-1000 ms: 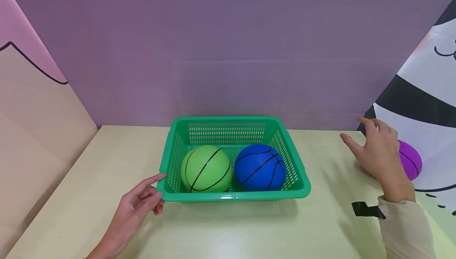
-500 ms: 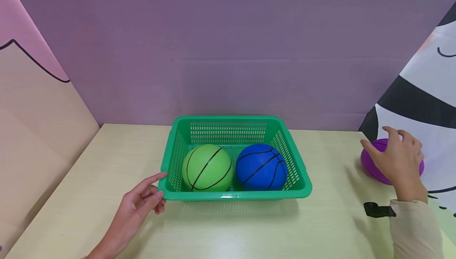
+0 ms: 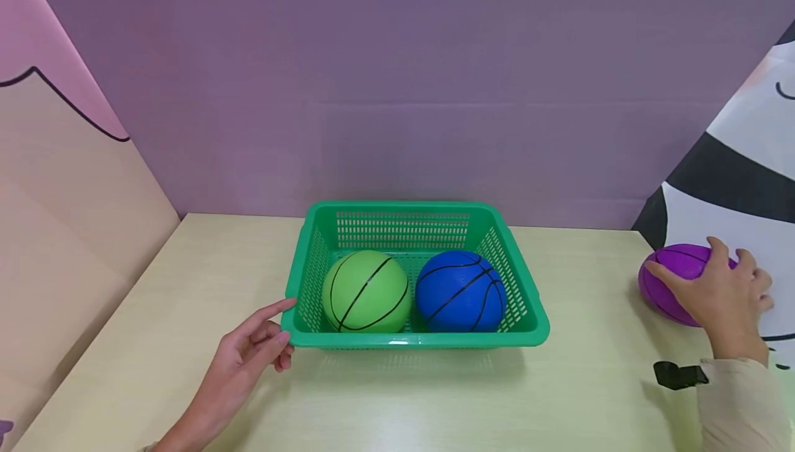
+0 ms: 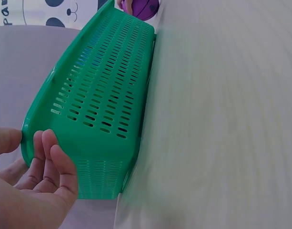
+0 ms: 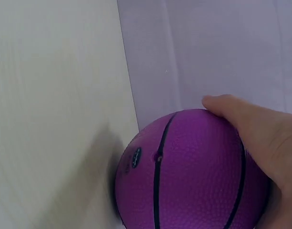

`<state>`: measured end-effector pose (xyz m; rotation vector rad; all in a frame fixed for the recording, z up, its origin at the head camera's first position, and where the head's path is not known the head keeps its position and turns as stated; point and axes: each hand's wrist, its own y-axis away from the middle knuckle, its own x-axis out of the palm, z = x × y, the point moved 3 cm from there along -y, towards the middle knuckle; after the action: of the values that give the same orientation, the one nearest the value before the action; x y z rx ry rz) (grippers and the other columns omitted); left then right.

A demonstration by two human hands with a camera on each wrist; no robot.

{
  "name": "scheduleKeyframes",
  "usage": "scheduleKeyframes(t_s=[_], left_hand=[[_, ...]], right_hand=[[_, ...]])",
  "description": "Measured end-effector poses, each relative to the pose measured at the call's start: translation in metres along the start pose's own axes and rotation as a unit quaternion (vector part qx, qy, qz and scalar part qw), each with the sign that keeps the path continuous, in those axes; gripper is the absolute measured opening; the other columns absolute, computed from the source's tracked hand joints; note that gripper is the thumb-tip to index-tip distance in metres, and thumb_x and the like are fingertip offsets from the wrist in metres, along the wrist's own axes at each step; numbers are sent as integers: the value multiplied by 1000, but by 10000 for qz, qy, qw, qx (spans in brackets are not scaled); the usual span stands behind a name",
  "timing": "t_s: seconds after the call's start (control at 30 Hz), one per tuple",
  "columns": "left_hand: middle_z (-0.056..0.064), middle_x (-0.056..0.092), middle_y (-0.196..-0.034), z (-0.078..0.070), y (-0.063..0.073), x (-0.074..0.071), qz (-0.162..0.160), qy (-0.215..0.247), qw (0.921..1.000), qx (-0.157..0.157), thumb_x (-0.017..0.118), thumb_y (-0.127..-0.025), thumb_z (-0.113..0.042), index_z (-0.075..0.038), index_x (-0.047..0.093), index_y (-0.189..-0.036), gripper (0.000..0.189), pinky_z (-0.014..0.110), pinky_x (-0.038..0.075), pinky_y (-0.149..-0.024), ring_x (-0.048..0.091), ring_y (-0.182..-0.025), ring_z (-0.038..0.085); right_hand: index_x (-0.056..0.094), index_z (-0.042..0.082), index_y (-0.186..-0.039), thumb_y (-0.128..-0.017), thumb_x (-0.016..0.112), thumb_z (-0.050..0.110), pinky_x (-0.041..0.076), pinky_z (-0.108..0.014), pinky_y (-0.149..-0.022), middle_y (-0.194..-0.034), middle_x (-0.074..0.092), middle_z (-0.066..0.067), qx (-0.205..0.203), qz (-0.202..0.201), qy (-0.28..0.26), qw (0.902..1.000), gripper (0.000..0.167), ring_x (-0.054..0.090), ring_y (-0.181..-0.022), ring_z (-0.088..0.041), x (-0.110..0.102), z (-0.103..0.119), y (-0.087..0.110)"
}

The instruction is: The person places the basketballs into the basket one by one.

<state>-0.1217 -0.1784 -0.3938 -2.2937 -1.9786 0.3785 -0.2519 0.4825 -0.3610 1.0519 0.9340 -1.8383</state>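
A green plastic basket (image 3: pixel 415 339) with slotted walls stands on the table. In it a lime green ball (image 3: pixel 366 292) and a blue ball (image 3: pixel 461 292), both with black basketball lines, lie side by side. My left hand (image 3: pixel 248 355) pinches the basket's near left corner at the rim; the left wrist view shows its curled fingers (image 4: pixel 60 167) against the outer wall. At the table's far right is a purple ball (image 3: pixel 673 286) with the same lines. Over its right side lies my right hand (image 3: pixel 723 297), fingers spread and bent. Its thumb (image 5: pixel 250 124) runs along the purple ball; firm contact is unclear.
The pale wooden table (image 3: pixel 397 404) ends at a purple back panel (image 3: pixel 397 93). A beige and pink panel (image 3: pixel 68 245) borders the left side, and a black and white cartoon panel (image 3: pixel 739 162) the right. A black strap (image 3: pixel 680 375) sticks out at the right wrist.
My right hand has moved right, past the purple ball's left side and over it. The left hand keeps its hold on the basket. The whole head view has shifted slightly.
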Motion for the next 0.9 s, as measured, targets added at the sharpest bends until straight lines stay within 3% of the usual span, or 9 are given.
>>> scheduleKeyframes(t_s=[0.13, 0.33, 0.9], left_hand=[[25, 58, -89, 0, 0, 2, 2, 1, 10000, -42, 56, -103, -9, -9, 48, -145, 44, 30, 56, -71, 63, -73, 27], [24, 59, -88, 1, -1, 1, 23, -31, 10000, -3, 55, -103, -9, -9, 48, -145, 43, 30, 56, -71, 63, -73, 27], [24, 59, -89, 2, -1, -1, -2, -16, 10000, 4, 55, -103, -8, -9, 48, -145, 43, 30, 56, -72, 63, -73, 26]], right_hand=[[2, -3, -155, -85, 64, 65, 19, -87, -92, -147, -4, -46, 130, 273, 70, 9995, 116, 6, -130, -73, -1, -3, 2], [4, -7, -152, -82, 68, 65, 25, -88, -85, -142, 2, -50, -51, 455, 304, 9985, 120, 11, -125, -76, 1, 2, 2], [10, -7, -151, -80, 72, 62, 22, -90, -84, -139, 6, -51, -207, 333, 336, 9987, 117, 13, -122, -75, 3, 9, 2]])
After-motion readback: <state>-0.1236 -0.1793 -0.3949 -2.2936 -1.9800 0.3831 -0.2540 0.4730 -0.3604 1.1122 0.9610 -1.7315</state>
